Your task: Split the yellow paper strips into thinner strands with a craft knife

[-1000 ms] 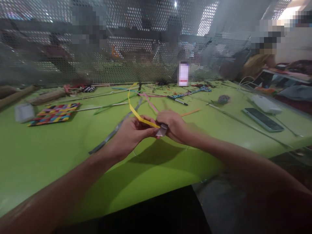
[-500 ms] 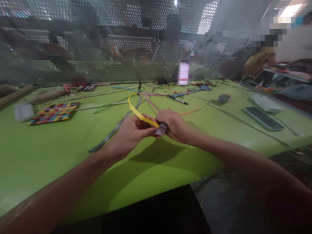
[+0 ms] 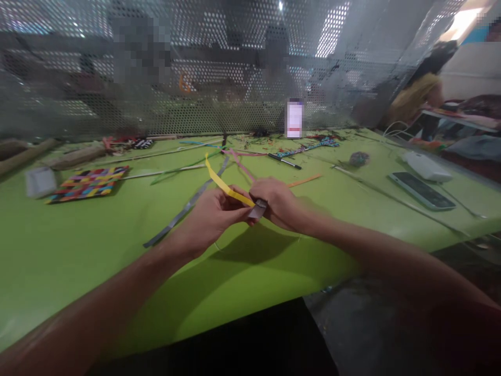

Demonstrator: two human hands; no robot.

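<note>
Both hands meet just above the green table (image 3: 94, 240). My left hand (image 3: 213, 211) pinches a yellow strip (image 3: 221, 183), whose free part rises and bends away to the upper left. Against it, my right hand (image 3: 274, 201) is closed around a small grey folded strip (image 3: 258, 210), with its fingers curled and partly hidden. The yellow strip's lower end meets the grey piece between the two hands. A long dark grey strip (image 3: 178, 219) lies on the table left of my left hand. Beyond the hands lies a pink strip (image 3: 242, 168).
A colourful woven mat (image 3: 92, 184) lies at the left. Behind are a pen (image 3: 285, 161), an orange strip (image 3: 305, 180) and an upright phone (image 3: 295, 119) against a perforated metal panel (image 3: 188, 104). At right lie another phone (image 3: 421, 190), a white device (image 3: 427, 166) and a thin stick (image 3: 391, 197).
The yellow strip's upper end, curled over to the right before, now points up more straight. Both hands keep nearly the same place and grip.
</note>
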